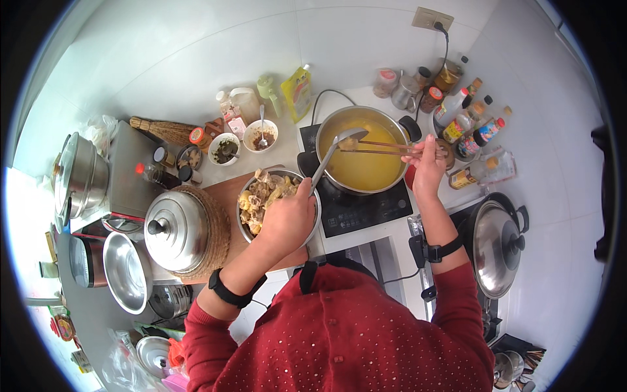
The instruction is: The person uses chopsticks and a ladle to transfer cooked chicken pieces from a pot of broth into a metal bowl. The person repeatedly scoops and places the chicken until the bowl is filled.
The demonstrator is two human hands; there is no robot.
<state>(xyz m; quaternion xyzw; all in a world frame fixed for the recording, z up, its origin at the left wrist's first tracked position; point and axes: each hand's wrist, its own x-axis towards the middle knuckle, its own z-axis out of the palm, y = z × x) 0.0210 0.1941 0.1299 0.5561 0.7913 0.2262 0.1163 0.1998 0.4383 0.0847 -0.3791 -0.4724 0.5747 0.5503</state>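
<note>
My left hand point(290, 215) grips the handle of a ladle point(327, 160), whose bowl hangs over a steel pot point(321, 128) of yellow broth point(365, 169). Between the fingers of my right hand point(427, 164) is a pair of wooden chopsticks point(382, 147), reaching in from the right to the ladle. A small piece of food point(348, 143) shows at the ladle and the chopstick tips; whether they pinch it I cannot tell. Under my left hand a metal bowl point(317, 215) holds chunks of cooked meat point(257, 201), partly hidden by that hand. The pot stands on a black induction cooker point(362, 210).
Left of the bowl, a lidded pot point(179, 228) sits in a woven holder on a wooden board point(215, 196). Two small white bowls point(261, 128) with sauces stand behind. Sauce bottles point(470, 125) crowd the right back. A lidded wok point(497, 250) is beside my right forearm.
</note>
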